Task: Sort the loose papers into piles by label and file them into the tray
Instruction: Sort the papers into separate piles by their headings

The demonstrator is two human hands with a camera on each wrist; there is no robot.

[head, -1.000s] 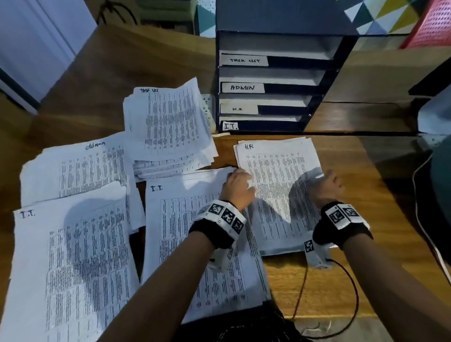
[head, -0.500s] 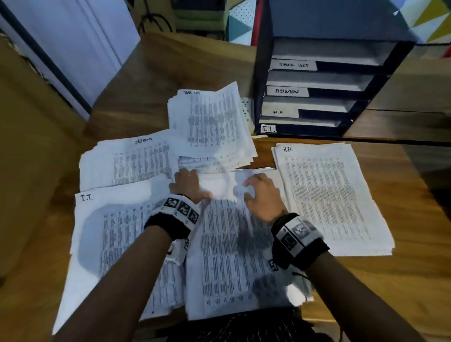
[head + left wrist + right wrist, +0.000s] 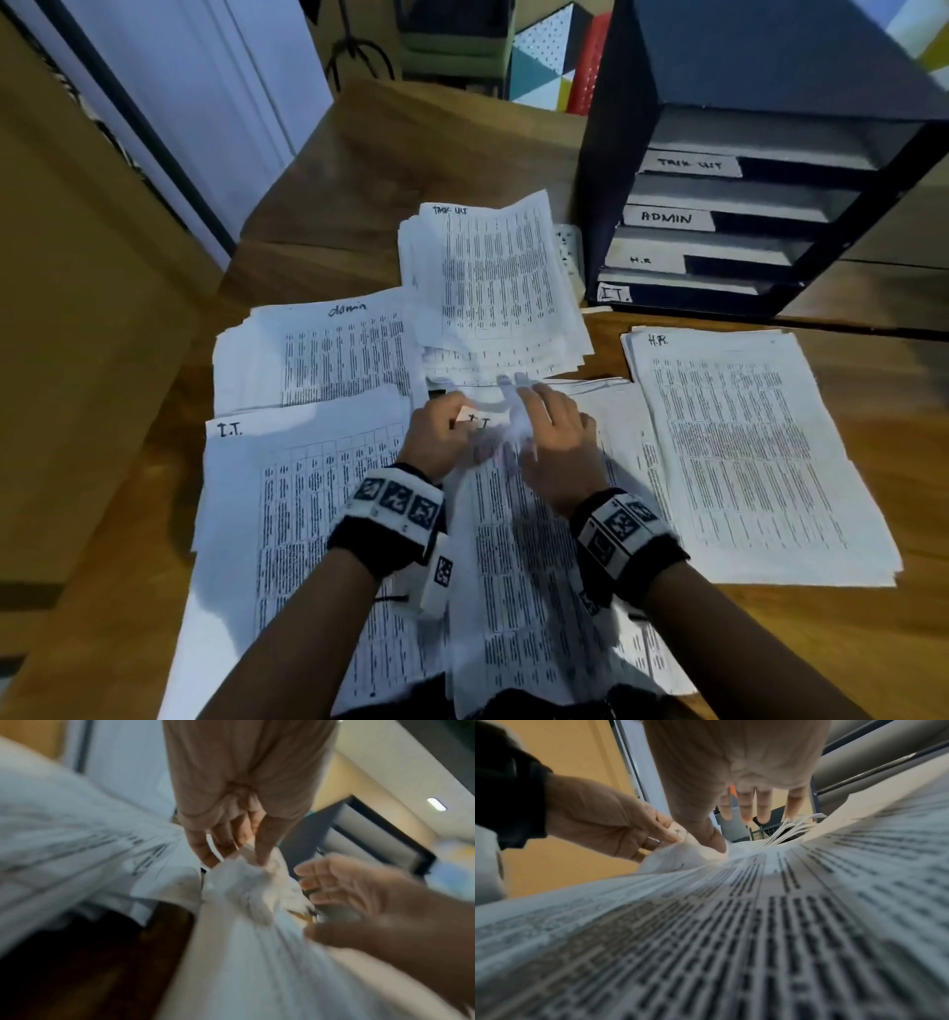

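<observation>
Five piles of printed sheets lie on the wooden desk: task list (image 3: 493,288), admin (image 3: 328,354), I.T. (image 3: 287,514) at the left, a second I.T. pile (image 3: 539,591) in the middle and H.R. (image 3: 744,452) at the right. My left hand (image 3: 441,437) pinches the top left corner of the middle I.T. pile's top sheet (image 3: 241,882), which is crumpled and lifted (image 3: 677,858). My right hand (image 3: 554,437) lies beside it with straight fingers (image 3: 744,805), its thumb pressing the paper. The dark filing tray (image 3: 611,180) stands behind, its slots labelled TASK LIST, ADMIN, H.R and I.T.
A white power strip (image 3: 567,252) lies between the task list pile and the tray. Bare desk (image 3: 411,154) stretches behind the piles. A white door (image 3: 205,103) and a brown panel (image 3: 77,308) stand to the left. Colourful boxes sit behind the tray.
Both hands left the H.R. pile and moved left to the middle I.T. pile. My left hand has taken hold of the top sheet's corner. My view swung left.
</observation>
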